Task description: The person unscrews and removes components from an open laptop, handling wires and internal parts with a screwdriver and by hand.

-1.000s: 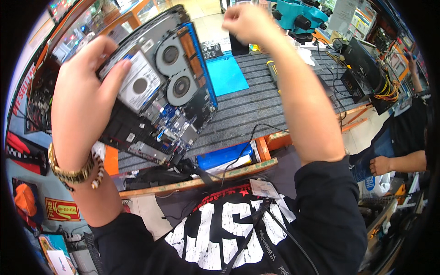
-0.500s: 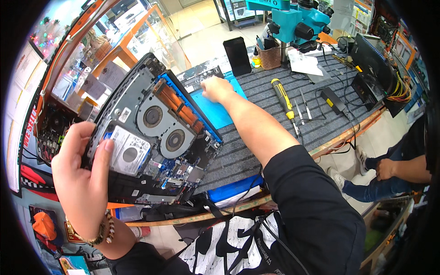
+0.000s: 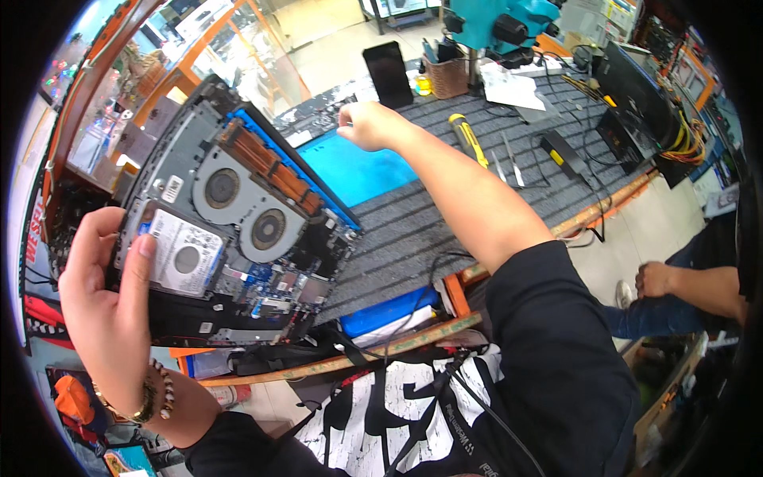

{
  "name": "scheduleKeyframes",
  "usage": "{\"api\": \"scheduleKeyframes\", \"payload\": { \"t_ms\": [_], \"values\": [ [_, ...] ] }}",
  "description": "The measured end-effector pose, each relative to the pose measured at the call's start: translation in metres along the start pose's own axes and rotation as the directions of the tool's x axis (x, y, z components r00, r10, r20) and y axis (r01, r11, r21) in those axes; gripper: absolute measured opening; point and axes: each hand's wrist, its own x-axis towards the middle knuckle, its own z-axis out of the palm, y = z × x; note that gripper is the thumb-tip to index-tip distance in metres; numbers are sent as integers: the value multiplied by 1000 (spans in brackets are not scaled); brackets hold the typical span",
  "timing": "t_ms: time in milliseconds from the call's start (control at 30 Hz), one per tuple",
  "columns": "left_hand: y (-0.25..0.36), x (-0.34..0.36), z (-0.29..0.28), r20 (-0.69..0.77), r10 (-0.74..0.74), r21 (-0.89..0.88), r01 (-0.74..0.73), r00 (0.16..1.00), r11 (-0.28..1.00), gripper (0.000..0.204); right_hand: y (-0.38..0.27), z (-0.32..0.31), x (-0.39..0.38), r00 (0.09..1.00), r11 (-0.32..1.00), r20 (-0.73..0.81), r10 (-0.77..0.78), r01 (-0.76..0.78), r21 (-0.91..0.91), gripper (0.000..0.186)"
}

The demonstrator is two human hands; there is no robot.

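My left hand (image 3: pixel 111 278) grips the near left edge of an opened laptop (image 3: pixel 167 187), thumb on top, and holds it tilted above the bench. Its bare inside shows a hard drive (image 3: pixel 184 253), two round fans (image 3: pixel 222 188), copper heat pipes (image 3: pixel 274 173) and a blue circuit board (image 3: pixel 258 292). Over the far edge of the blue mat (image 3: pixel 358 175), my right hand (image 3: pixel 369 127) is closed with fingers curled together. Whatever it may pinch is too small or hidden. A dark flat part with pale labels (image 3: pixel 311 119) lies beside it at the mat's far left.
A yellow-and-black screwdriver (image 3: pixel 469 141), tweezers (image 3: pixel 513 159) and a black power adapter (image 3: pixel 563 153) lie on the grey ribbed bench mat (image 3: pixel 397 262). Behind stand a phone (image 3: pixel 387 75), a woven tool holder (image 3: pixel 445 77) and a teal microscope (image 3: pixel 509 24). Another person's hand (image 3: pixel 656 280) is at right.
The whole view has shifted. My right hand has risen slightly away from the dark flat part, while the laptop has moved a little left in my left hand.
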Motion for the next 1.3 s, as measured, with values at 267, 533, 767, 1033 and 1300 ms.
{"api": "scheduleKeyframes", "payload": {
  "t_ms": [267, 533, 767, 1033, 1300],
  "values": [
    [-15, -18, -13, 11, 99, 119, -100, 995, 988, 24, 41, -115, -169, 977, 960, -55, 208, -214, -180, 24],
    [-30, -40, -33, -27, 447, 294, -420, 894, 859, 27, 76, -114, -245, 891, 851, -453, 17, -251, -462, 28],
    [-11, -69, -63, -32, 324, 456, -275, 945, 846, 42, -159, -67, -193, 976, 746, -138, -167, 216, 630, 49],
    [-16, -106, -76, -195, 279, 667, -81, 940, 740, 56, -221, -16, -142, 967, 411, -197, -161, 247, 878, 62],
    [-53, -107, -46, -266, 108, 385, 3, 958, 923, 56, -232, 2, -142, 953, 271, -255, -163, 292, 917, 52]
  ]
}}
